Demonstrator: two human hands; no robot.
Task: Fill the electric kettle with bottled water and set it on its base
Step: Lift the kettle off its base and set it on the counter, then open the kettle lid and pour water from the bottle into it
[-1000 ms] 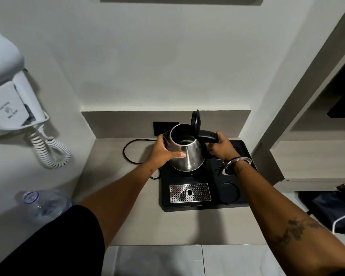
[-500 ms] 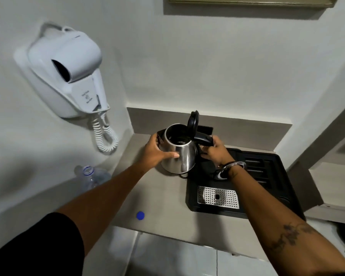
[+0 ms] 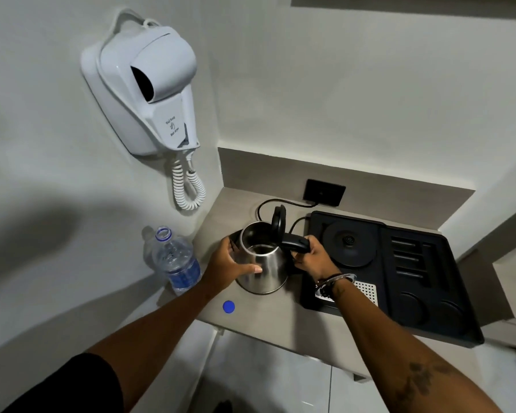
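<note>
A steel electric kettle [image 3: 265, 269] with its black lid tipped up stands on the grey counter, left of the black tray [image 3: 429, 305]. My left hand [image 3: 230, 263] wraps its body and my right hand [image 3: 313, 257] grips its black handle. The round kettle base [image 3: 349, 242] lies bare on the tray's back left part. An uncapped clear water bottle [image 3: 176, 260] with a blue label stands at the counter's left edge against the wall. Its blue cap [image 3: 228, 307] lies near the counter's front edge.
A white wall-mounted hair dryer [image 3: 149, 90] with a coiled cord hangs above the bottle. A black cable [image 3: 268, 204] runs from a wall socket [image 3: 324, 192] to the base. A perforated metal drip grid [image 3: 367, 290] sits in the tray. The counter's front edge drops to a tiled floor.
The kettle has come off its base and moved left onto the counter, both hands still on it. The view has swung left, showing the bottle and hair dryer.
</note>
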